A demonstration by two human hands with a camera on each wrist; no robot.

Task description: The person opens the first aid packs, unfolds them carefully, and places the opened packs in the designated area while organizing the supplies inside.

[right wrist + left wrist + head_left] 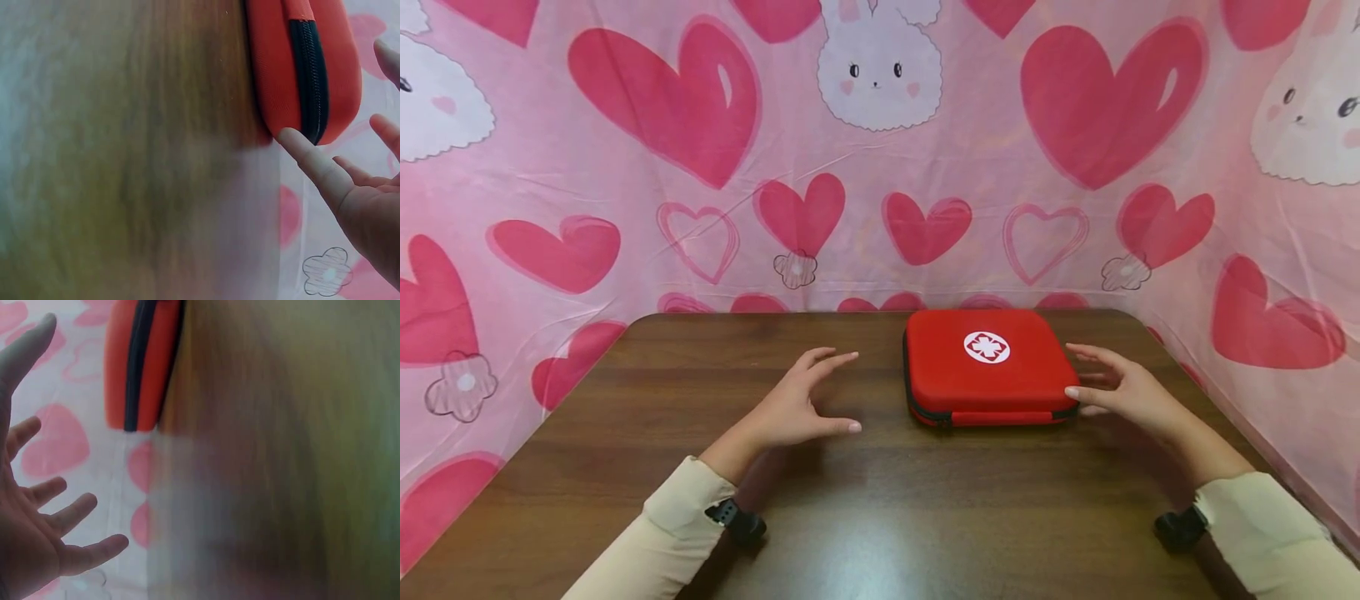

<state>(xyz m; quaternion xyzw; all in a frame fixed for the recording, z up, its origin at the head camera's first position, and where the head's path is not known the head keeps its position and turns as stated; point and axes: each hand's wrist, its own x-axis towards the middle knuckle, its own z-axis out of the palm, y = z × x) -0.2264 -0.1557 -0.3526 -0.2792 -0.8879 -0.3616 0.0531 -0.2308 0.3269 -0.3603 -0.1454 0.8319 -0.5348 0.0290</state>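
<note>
From where I stand, the red zip case [992, 375] lies flat on the wooden table [880, 517], right of the middle and toward the far edge, its lid with the white emblem [987, 347] facing up. The left hand [793, 408] is spread loosely off the case's left side, well apart from it and holding nothing. The right hand [1123, 387] is at the right end, fingers loosely bent and gripping nothing; the thumb tip [1072, 392] is at the near right corner, though whether it touches or is just beside I cannot tell. The shell looks moulded and fairly stiff, with a little give under the fabric, so I'd judge it sturdy rather than fragile. I'd guess it is light for its bulk, but how full it is doesn't show. The cloth-like skin ought to grip better than bare plastic, though those rounded corners could let fingertips slide. A palm against each short side looks the steadiest hold; the strap handle [1002, 417] along the near edge should suit one hand. The zip [312, 75] looks closed where it shows.
</note>
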